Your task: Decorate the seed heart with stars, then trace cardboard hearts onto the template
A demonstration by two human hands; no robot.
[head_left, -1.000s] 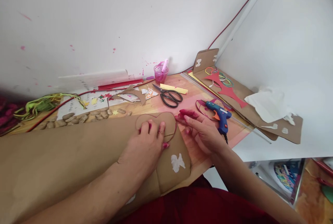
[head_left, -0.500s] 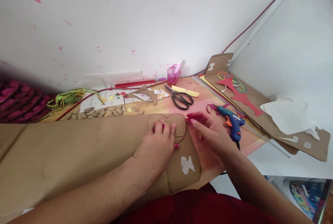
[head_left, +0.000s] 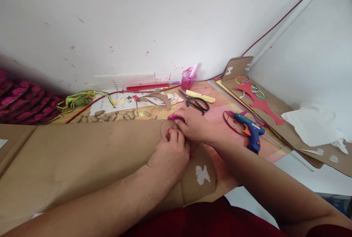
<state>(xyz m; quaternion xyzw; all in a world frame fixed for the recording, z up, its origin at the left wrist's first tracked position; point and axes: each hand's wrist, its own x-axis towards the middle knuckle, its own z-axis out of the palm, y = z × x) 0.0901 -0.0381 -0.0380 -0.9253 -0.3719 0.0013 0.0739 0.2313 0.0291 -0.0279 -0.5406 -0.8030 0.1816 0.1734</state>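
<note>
A lobed cardboard cutout [head_left: 164,127] lies on a large brown cardboard sheet [head_left: 96,152], mostly covered by my hands. My left hand [head_left: 171,152] presses it down with bent fingers, its thumb at the lower right edge. Reaching across from the right, my right hand [head_left: 194,125] has its fingertips pinched at the cutout's upper edge, close above my left fingers. Whatever is between those fingertips is too small to make out. A blue glue gun [head_left: 254,134] rests to the right, partly over a rounded cardboard piece [head_left: 228,119] with pink patches. Black-handled scissors [head_left: 196,103] lie just beyond my right hand.
Peanut-like lumps [head_left: 111,116] line the sheet's far edge. Behind are green-yellow yarn [head_left: 79,100], paper scraps and a cup of pink paint [head_left: 188,79]. Right of the glue gun lie red paper [head_left: 260,103] and white tissue [head_left: 310,125] on cardboard. A pink-scaled object [head_left: 22,97] stands left.
My right hand has moved left along the cutout's upper edge, to beside my left fingers. My left hand stays pressed on the cutout. The whole view has shifted slightly.
</note>
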